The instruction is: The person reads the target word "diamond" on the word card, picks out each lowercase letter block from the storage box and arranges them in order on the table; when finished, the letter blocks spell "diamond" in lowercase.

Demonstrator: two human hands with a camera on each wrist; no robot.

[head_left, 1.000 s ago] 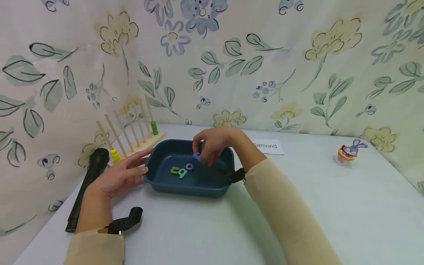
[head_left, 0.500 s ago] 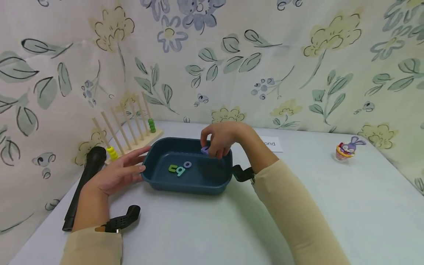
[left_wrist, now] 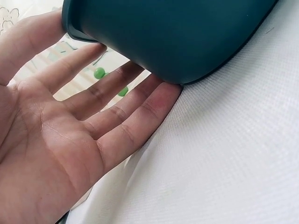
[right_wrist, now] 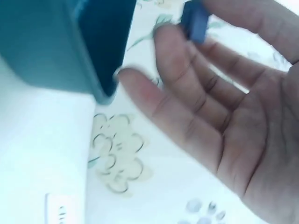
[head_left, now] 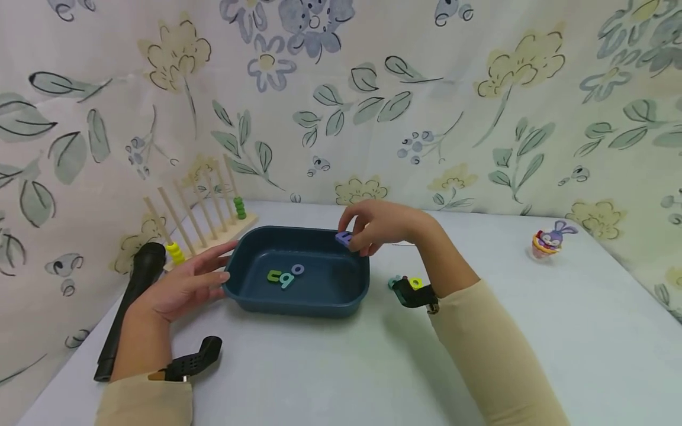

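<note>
In the head view a dark blue tray (head_left: 298, 309) stands on the table. Inside it lie a green letter (head_left: 274, 276), a teal letter q (head_left: 286, 280) and a purple letter o (head_left: 298, 270). My left hand (head_left: 183, 284) touches the tray's left end with extended fingers, thumb at the rim. In the left wrist view its fingertips meet the tray wall (left_wrist: 154, 42). Over the tray's back right corner, my right hand (head_left: 380, 228) pinches a purple letter (head_left: 343, 238), which looks like an m. The right wrist view shows this piece (right_wrist: 195, 21) between thumb and fingers.
Right of the tray lie a teal letter (head_left: 394, 281) and a yellow ring-shaped letter (head_left: 416, 283), partly behind the wrist camera. A wooden peg rack (head_left: 213, 236) with beads and a black rod-like object (head_left: 130, 310) stand left. A bunny figure (head_left: 553, 239) sits far right.
My right hand has carried the purple letter rightward and up to the tray's back right rim. The teal and yellow letters beside the tray have come into view. My left hand stays at the tray.
</note>
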